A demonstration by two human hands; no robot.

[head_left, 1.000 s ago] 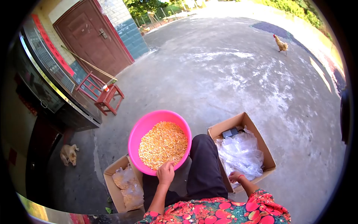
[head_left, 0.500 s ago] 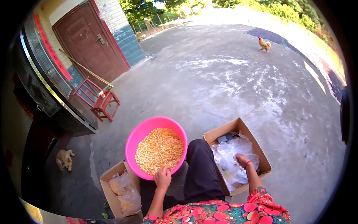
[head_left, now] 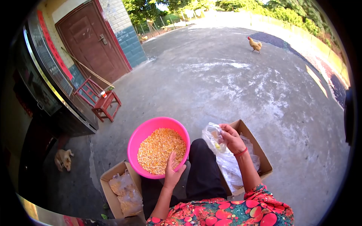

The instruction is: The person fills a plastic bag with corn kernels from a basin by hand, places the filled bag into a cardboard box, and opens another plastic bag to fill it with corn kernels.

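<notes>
A pink basin (head_left: 132, 150) of yellow corn kernels (head_left: 160, 145) rests at my lap, tilted slightly toward me. My left hand (head_left: 174, 174) is at the basin's near right edge, fingers apart and stretched over the kernels, holding nothing. My right hand (head_left: 230, 139) is raised above the right cardboard box (head_left: 263, 158), its fingers closed on a clear plastic bag (head_left: 212, 136). More crumpled plastic bags (head_left: 230, 169) lie inside that box. In the left cardboard box (head_left: 109, 188), filled plastic bags of corn (head_left: 126, 194) are packed.
A red wooden chair (head_left: 105, 101) with a paper cup (head_left: 103, 94) on it stands by the brown door (head_left: 90, 41). A dog (head_left: 63, 160) lies on the floor at left. A chicken (head_left: 255, 45) walks on the concrete yard (head_left: 188, 86) farther off.
My right hand has come up out of the right box with a clear plastic bag. My left hand has opened over the kernels. The chicken appears farther left.
</notes>
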